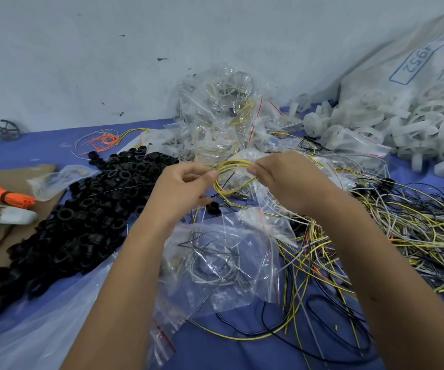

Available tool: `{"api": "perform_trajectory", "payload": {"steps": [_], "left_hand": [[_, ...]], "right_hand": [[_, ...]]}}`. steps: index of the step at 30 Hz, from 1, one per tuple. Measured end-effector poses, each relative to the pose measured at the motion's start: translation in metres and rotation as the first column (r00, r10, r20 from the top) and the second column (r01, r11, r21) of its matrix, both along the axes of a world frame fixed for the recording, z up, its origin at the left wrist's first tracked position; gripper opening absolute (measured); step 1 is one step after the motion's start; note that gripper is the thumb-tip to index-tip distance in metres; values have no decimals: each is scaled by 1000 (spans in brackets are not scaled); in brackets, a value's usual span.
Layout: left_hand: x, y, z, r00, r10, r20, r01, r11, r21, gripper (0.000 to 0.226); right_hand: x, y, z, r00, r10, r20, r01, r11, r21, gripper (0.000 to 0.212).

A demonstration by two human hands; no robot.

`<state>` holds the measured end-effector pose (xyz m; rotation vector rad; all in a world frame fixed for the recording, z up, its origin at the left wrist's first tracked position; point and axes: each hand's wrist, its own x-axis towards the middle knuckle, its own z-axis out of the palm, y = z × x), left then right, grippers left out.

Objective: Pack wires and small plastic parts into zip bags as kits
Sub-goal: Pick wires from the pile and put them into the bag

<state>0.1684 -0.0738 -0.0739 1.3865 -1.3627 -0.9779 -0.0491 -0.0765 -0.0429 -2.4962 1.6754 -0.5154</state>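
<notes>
Above the cluttered blue table (242, 353), hemmed by parts piles, left hand (186, 182) and right hand (282, 177) each pinched the yellow wire coil (231, 177).

Both bare forearms reach forward from the bottom edge, converging toward mid-frame. Left hand (186, 182) is raised off the surface, fingers curled, thumb and forefinger pinching the left side of a yellow wire coil (235, 177). Right hand (282, 177) sits opposite at the same height, back of hand up, fingers curled, pinching the coil's right side. Hands are near each other, not touching, with the coil spanning the gap.
</notes>
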Motion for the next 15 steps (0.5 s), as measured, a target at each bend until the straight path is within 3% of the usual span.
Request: {"api": "perform_trajectory", "payload": {"steps": [2, 3, 5, 7, 12, 15], "left_hand": [[3, -2, 3, 947, 93, 308, -51, 988, -144, 14], [2, -2, 5, 916, 104, 388, -22, 977, -212, 17], [-3, 1, 12, 891, 18, 455, 113, 959, -259, 18], [-10, 5, 16, 856, -107, 506, 242, 948, -209, 10], [-19, 8, 9, 857, -265, 442, 329, 941, -75, 17], [-20, 7, 8, 922, -280, 267, 310, 947, -79, 19]], "right_hand": [[0, 1, 4, 996, 21, -92, -16, 999, 48, 48], [2, 1, 6, 990, 48, -131, -38, 996, 79, 46], [8, 4, 11, 965, 124, -229, -97, 987, 127, 44], [14, 8, 18, 923, 203, -328, -166, 977, 137, 41], [16, 8, 26, 925, 271, -266, -228, 957, 182, 33], [11, 4, 22, 971, 237, -17, -234, 965, 116, 37]]}}
